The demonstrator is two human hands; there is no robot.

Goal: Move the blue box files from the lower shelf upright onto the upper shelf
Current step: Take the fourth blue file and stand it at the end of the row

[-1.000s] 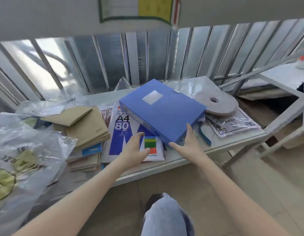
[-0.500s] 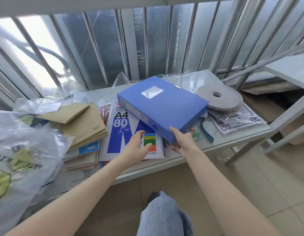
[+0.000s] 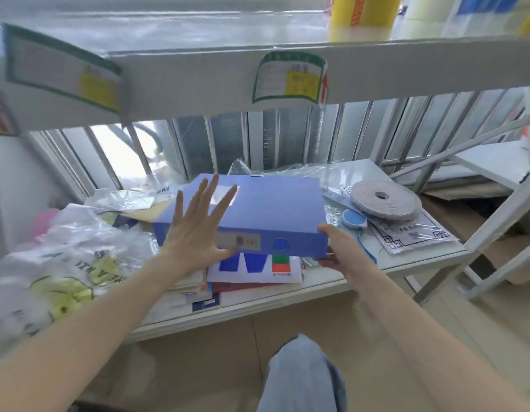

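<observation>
Blue box file [image 3: 266, 209] beneath upper shelf [image 3: 198, 75] edge

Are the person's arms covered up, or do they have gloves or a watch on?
No. Both arms are bare as far as the picture shows, with no sleeves in sight. The left hand and right hand wear no gloves, rings or watch.

Box file [image 3: 266, 209] blue, white label on top. Tape roll [image 3: 385, 200] grey. Shelf labels [image 3: 289, 77] green-bordered, yellow patch. Plastic bag [image 3: 64, 263] white, yellow print.
</observation>
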